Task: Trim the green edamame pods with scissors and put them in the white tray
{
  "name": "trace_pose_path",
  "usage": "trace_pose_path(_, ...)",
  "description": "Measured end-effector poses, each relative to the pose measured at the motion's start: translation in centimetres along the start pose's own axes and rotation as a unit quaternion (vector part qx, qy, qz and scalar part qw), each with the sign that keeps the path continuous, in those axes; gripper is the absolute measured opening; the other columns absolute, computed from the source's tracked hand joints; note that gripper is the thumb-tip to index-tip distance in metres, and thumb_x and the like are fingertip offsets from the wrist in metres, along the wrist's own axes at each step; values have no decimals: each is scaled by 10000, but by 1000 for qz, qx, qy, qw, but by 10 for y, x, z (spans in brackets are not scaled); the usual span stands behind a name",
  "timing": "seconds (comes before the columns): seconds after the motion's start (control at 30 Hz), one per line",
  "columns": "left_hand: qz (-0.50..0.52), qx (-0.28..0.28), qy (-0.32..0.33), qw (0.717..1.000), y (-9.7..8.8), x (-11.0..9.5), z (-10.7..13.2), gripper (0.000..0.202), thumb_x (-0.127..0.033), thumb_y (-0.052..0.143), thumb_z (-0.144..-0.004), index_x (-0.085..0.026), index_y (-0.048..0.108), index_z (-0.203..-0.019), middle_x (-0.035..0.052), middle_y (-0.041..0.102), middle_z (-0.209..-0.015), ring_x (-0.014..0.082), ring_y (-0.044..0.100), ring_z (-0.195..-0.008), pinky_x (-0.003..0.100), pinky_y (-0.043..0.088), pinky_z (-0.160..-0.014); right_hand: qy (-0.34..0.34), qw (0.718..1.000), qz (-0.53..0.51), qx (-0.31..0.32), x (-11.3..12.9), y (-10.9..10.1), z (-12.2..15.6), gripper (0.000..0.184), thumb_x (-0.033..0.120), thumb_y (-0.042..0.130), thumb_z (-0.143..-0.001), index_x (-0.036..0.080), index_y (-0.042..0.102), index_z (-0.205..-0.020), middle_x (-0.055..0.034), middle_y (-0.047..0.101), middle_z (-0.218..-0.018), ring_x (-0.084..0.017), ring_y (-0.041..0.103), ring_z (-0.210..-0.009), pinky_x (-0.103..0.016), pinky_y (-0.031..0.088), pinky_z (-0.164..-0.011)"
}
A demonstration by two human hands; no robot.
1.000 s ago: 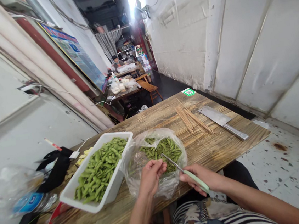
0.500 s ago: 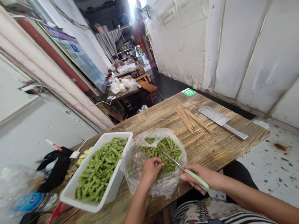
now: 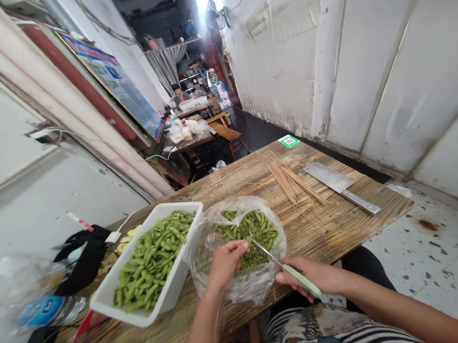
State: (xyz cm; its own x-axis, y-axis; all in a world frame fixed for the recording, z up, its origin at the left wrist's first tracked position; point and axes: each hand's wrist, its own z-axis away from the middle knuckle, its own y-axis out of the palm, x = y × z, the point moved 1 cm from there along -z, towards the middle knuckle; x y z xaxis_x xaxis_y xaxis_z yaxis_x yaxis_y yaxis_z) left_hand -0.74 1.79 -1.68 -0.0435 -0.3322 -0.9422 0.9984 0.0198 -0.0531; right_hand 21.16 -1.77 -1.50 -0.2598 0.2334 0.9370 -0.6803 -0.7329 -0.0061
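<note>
A clear plastic bag [image 3: 219, 232] full of green pods [image 3: 255, 229] lies open on the wooden table [image 3: 333, 226]. My left hand [image 3: 224, 262] reaches into the bag with its fingers pinched on a pod. Beside it, my right hand [image 3: 314, 277] grips the pale green handles of scissors [image 3: 282, 264], whose blades point at my left fingertips. A white tub [image 3: 114, 290] heaped with green pods [image 3: 152, 258] stands to the left of the bag.
A bundle of bamboo skewers [image 3: 293, 184] and a cleaver [image 3: 341, 187] lie at the table's far right. A green QR sticker [image 3: 289, 141] marks the far corner. Black cloth [image 3: 85, 257], bottles and bags crowd the left end. Benches and tables stand down the passage.
My left hand dipped deeper into the bag of pods and then drew back slightly towards me. The scissors stayed close by it, shifting a little.
</note>
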Motion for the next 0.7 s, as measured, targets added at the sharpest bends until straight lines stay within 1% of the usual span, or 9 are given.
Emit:
trace_pose_path(0.07,7,-2,4,1000,1,1,2,352,-397,737,-568,-129,635,-773,-13,614,-605,17,260,-358,194,157,-387,-7,1000,1,-1,0,1,-1,382,549,512,-805,171,461,-774,85,425,-468,-53,426,-360,-118,352,-312)
trace_pose_path(0.1,11,-5,6,1000,2,1,2,336,-388,742,-565,-134,616,-745,-26,597,-573,18,258,-355,191,156,-385,-10,1000,6,-2,0,1,-2,381,549,512,-805,170,470,-787,85,426,-467,-55,428,-359,-120,349,-312)
trace_pose_path(0.2,14,-7,10,1000,4,1,4,319,-384,745,-565,-150,539,-631,-81,466,-442,22,245,-350,184,150,-382,-10,1000,24,-12,-2,1,-3,383,547,526,-797,167,495,-828,84,431,-471,-62,434,-360,-133,342,-314)
trace_pose_path(0.27,12,-2,12,1000,5,1,6,320,-376,747,-564,-153,526,-629,-98,415,-427,24,258,-359,178,160,-387,-2,1000,20,-22,-1,1,-3,384,549,543,-782,169,499,-804,88,414,-458,-63,417,-347,-142,328,-310)
trace_pose_path(0.4,23,4,14,1000,7,0,7,344,-355,753,-551,-172,510,-712,-103,451,-486,24,276,-368,174,178,-391,5,999,-4,-46,3,3,-4,363,513,602,-745,177,479,-684,98,365,-413,-52,350,-322,-158,269,-320)
trace_pose_path(0.5,27,5,7,1000,8,0,7,377,-362,754,-547,-173,517,-772,-92,498,-529,21,270,-367,177,172,-389,-2,998,-17,-58,3,5,-5,346,468,641,-725,179,473,-637,101,353,-391,-47,328,-323,-168,233,-337)
trace_pose_path(0.57,31,-4,5,999,9,0,7,386,-371,754,-545,-154,547,-789,-81,510,-537,18,271,-371,179,172,-393,-1,997,-26,-68,2,6,-7,341,457,651,-717,179,476,-630,103,347,-383,-44,321,-319,-170,223,-337)
trace_pose_path(0.7,65,-28,7,997,10,1,7,381,-364,761,-539,-128,584,-780,-86,469,-507,12,265,-382,178,165,-399,8,996,-46,-75,-6,4,-12,339,476,638,-715,179,480,-669,109,356,-386,-51,338,-292,-164,246,-305)
